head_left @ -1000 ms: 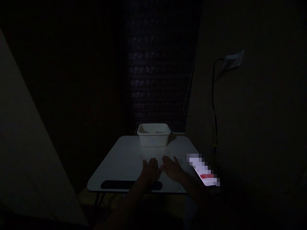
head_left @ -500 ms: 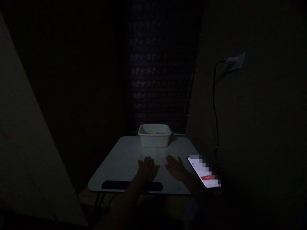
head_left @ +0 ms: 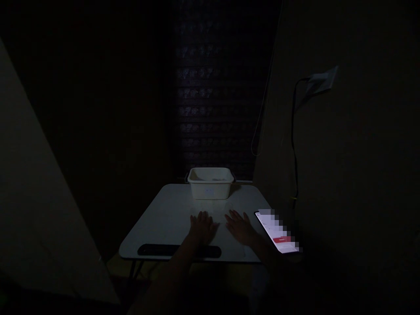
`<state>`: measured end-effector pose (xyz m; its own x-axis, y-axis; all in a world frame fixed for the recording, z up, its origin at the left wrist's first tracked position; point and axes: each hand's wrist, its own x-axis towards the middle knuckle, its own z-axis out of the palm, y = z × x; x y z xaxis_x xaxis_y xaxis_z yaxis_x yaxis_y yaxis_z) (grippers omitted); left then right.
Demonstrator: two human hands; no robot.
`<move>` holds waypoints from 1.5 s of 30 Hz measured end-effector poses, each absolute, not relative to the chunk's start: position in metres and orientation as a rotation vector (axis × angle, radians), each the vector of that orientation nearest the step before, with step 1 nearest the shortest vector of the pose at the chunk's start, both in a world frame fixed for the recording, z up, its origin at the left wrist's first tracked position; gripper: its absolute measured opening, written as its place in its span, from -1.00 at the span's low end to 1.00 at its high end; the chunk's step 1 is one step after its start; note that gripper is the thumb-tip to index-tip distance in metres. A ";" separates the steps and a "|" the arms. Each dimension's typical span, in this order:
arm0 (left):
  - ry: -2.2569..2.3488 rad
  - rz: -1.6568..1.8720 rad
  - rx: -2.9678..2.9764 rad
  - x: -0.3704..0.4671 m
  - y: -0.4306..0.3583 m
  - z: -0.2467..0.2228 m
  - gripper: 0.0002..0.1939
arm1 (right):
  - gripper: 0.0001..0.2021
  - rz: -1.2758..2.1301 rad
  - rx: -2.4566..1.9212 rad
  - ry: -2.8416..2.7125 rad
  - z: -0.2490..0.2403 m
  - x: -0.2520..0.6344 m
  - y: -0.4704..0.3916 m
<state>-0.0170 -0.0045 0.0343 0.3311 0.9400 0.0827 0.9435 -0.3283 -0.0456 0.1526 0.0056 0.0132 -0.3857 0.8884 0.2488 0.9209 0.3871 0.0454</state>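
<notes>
On a pale table (head_left: 157, 218), in dim light, my left hand (head_left: 201, 228) lies palm down with its fingers apart and nothing in it. My right hand (head_left: 240, 227) rests palm down to the right of it, fingers spread, also holding nothing. Beyond both hands stands a white plastic tub (head_left: 210, 190) with a small label on its front; what lies inside is too dark to make out. A lit screen device (head_left: 274, 232) lies at the table's right edge, near my right hand.
A dark slot strip (head_left: 157, 250) runs along the table's front edge, partly under my left forearm. At the right wall, a black cable (head_left: 293, 144) hangs from a wall socket (head_left: 323, 82). A patterned dark blind (head_left: 197, 92) is behind the table.
The whole view has shifted slightly, so the table, tub and hands appear a little higher. Both hands keep their place on the table.
</notes>
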 end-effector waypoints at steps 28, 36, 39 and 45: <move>-1.810 -0.002 -2.448 -0.029 -0.005 0.042 -0.54 | -0.59 -0.267 -1.649 -2.416 0.017 0.166 0.007; -1.834 0.020 -2.478 -0.008 -0.003 0.044 -0.52 | -0.60 -0.313 -1.676 -2.359 0.015 0.155 0.010; -1.786 0.023 -2.528 -0.003 -0.004 0.043 -0.53 | -0.59 -0.281 -1.636 -2.392 0.018 0.145 0.008; -1.784 0.054 -2.517 -0.014 -0.009 0.046 -0.55 | -0.59 -0.279 -1.618 -2.396 0.019 0.145 0.007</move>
<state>-0.0136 -0.0088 0.0459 0.3311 0.9436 0.0039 0.9416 -0.3301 -0.0661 0.1451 0.0068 0.0185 -0.3599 0.8836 0.2995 0.9288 0.3696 0.0257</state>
